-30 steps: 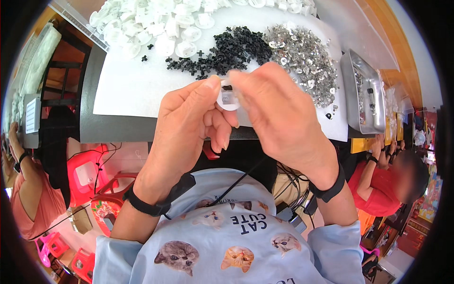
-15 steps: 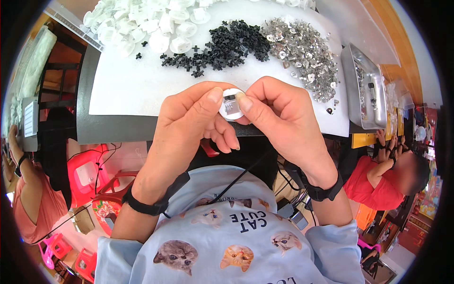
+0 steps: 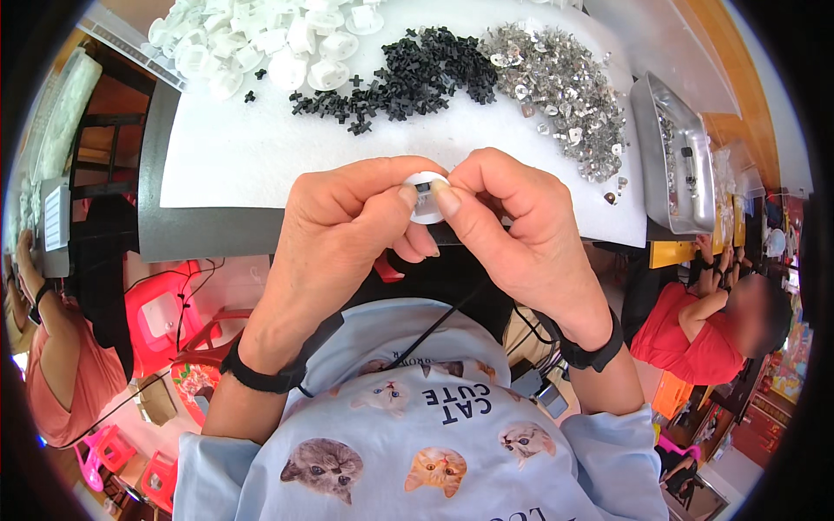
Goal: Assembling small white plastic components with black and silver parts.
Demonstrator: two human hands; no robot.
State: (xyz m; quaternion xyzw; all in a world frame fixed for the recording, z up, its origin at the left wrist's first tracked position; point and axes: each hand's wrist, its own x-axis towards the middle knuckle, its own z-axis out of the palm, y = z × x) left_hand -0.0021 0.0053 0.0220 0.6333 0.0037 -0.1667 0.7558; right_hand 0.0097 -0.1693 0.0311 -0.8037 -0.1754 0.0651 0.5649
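Between both hands, just above the table's near edge, is a small round white plastic part (image 3: 426, 214) with a dark piece and a clear or silvery square in its middle. My left hand (image 3: 339, 221) is closed on its left side, thumb on the face and fingers curled behind. From the other side my right hand (image 3: 521, 221) pinches it, the thumb tip pressing near the dark piece. The fingertips partly cover the part. Beyond the hands lie a pile of small black cross-shaped pieces (image 3: 417, 74) and a pile of small shiny metal pieces (image 3: 565, 95).
Many white translucent plastic parts (image 3: 248, 39) are heaped at the far left on a white sheet (image 3: 234, 165). A metal tray (image 3: 651, 156) with small pieces stands at the right. A person in red (image 3: 691, 334) sits to the right; another person's arm (image 3: 56, 334) shows at left.
Both thumbs have shifted inward over the round part and cover more of its face. The part has tilted slightly. The view has shifted a little.
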